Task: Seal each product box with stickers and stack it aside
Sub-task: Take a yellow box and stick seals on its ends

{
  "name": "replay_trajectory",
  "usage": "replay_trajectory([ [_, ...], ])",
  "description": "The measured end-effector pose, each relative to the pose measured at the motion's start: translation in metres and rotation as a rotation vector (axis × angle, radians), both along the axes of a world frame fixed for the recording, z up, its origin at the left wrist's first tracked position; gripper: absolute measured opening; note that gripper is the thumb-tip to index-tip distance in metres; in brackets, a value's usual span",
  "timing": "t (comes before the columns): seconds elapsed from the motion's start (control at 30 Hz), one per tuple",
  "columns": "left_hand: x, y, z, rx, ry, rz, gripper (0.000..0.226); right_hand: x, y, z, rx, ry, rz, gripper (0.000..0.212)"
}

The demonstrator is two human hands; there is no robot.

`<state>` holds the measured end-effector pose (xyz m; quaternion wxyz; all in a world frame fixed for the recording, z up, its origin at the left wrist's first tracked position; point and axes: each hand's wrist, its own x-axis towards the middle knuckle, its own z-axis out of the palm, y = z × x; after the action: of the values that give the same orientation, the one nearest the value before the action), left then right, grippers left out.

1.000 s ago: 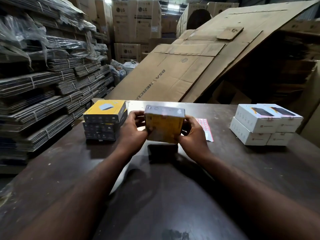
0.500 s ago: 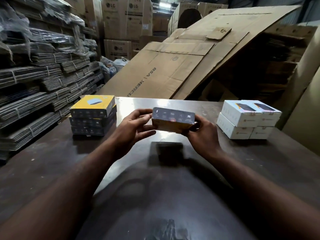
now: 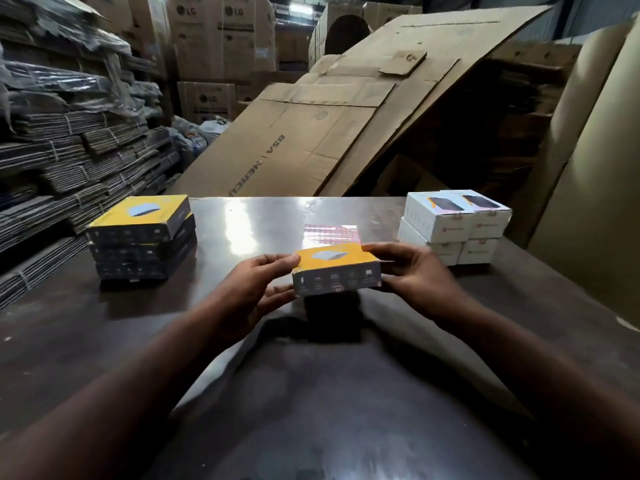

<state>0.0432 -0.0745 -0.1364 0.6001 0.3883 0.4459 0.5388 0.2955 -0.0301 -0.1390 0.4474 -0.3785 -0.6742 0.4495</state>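
Held a flat yellow-topped box (image 3: 336,275) level between left hand (image 3: 252,289) and right hand (image 3: 412,271), just above the dark table (image 3: 242,341).

Curled left fingers round the near-left corner, thumb on the lid; pinched the right end between right thumb and fingers. Showed a matte yellow lid, a grey side printed with small icons, crisp card edges, and perhaps a flap standing slightly proud at the right end, though blurred. Turned since half a second before from grey side up to lid up. Half hid a glossy red-gridded sticker sheet (image 3: 330,233) lying just behind. Kept well apart from the slightly askew pile of three like boxes (image 3: 142,237) at left and from the white boxes (image 3: 453,223) stacked two high by the far-right edge, with wide glossy tabletop between. Beyond the far edge, a leaning creased cardboard sheet (image 3: 311,133).
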Motion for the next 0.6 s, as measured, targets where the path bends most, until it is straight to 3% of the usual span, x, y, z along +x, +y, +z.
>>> replay_trajectory([
  [0.23,0.050,-0.001,-0.008,0.048,0.226,0.023,0.033,0.041,-0.004,-0.005,-0.220,-0.045,-0.082,0.042],
  [0.37,0.083,0.000,-0.005,0.074,0.303,0.005,0.044,0.063,-0.004,-0.002,-0.244,-0.074,-0.229,0.025],
  [0.47,0.108,0.002,-0.001,0.090,0.364,-0.018,0.057,0.079,-0.007,0.001,-0.216,-0.153,-0.344,0.028],
  [0.6,0.144,0.005,0.002,0.114,0.414,-0.067,0.038,0.104,-0.010,0.004,-0.184,-0.192,-0.469,0.031],
])
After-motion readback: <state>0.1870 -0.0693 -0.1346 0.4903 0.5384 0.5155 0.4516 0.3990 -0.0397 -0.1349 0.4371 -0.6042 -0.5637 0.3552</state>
